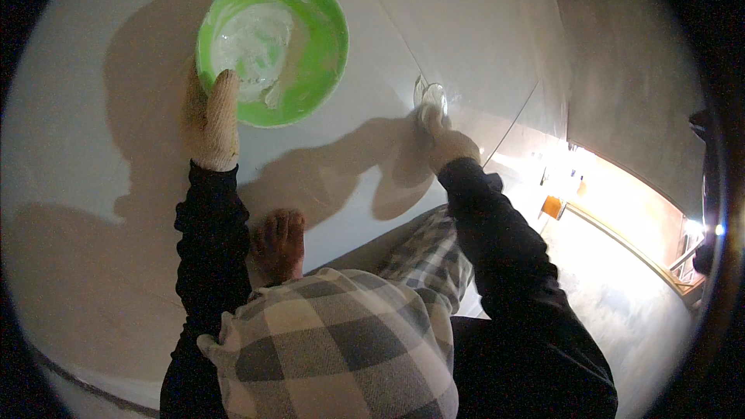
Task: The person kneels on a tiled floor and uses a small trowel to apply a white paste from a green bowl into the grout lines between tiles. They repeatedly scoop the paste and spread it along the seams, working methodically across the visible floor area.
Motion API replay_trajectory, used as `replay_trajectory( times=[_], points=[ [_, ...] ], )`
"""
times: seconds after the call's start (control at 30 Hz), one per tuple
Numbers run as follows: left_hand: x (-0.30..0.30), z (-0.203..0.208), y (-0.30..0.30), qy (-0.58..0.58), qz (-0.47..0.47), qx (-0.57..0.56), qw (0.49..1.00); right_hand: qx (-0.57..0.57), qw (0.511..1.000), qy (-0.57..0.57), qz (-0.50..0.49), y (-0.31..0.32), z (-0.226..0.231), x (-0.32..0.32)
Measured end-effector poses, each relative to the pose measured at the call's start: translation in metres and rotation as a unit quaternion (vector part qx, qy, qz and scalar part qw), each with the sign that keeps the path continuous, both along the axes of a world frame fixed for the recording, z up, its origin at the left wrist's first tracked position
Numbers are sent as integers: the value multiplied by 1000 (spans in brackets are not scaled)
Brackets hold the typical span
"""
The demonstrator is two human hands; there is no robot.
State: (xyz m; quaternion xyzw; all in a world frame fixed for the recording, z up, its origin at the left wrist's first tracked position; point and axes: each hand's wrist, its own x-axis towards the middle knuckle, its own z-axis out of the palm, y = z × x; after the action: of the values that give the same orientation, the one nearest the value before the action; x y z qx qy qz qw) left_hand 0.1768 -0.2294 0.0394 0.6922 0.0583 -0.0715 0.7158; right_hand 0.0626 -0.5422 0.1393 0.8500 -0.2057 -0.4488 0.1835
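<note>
My left hand [218,120], in a pale knit glove, grips the near left rim of a round green bowl [322,54], its thumb over the edge. White paste [256,43] is smeared across the bowl's inside. My right hand [452,143] is closed around a small whitish piece with a shiny edge [432,96]; its kind is not clear. That piece meets the pale tiled floor [349,163] where a thin joint line [397,27] ends at it. The right fingers are partly hidden and in shadow.
My bare foot [278,242] rests on the floor between my arms, beside my checked trouser leg [334,334]. A grey wall [628,54] rises at the right. Below it is a brightly lit opening with a wooden-looking edge [621,240]. My shadow falls across the left floor.
</note>
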Motion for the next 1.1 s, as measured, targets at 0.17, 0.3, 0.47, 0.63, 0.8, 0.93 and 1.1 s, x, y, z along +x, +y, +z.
replay_trajectory(
  times=[0.17,0.3,0.47,0.63,0.8,0.93,1.1],
  points=[
    [4,-1,-9,5,30,-55,998,55,983,116,132,-34,58,31],
    [-2,1,-2,-6,42,-22,999,107,943,-95,301,-20,49,144],
    [-5,3,5,23,14,-70,997,76,872,-110,471,56,22,284],
    [-5,-3,2,-22,8,-93,995,50,919,-78,383,52,3,239],
    [-4,-11,4,-22,18,-2,1000,77,965,-29,250,-20,15,101],
    [-3,-10,4,2,37,-33,999,45,970,95,221,-36,34,21],
    [6,-6,-2,-9,38,-51,998,28,971,167,167,-49,62,10]
  ],
)
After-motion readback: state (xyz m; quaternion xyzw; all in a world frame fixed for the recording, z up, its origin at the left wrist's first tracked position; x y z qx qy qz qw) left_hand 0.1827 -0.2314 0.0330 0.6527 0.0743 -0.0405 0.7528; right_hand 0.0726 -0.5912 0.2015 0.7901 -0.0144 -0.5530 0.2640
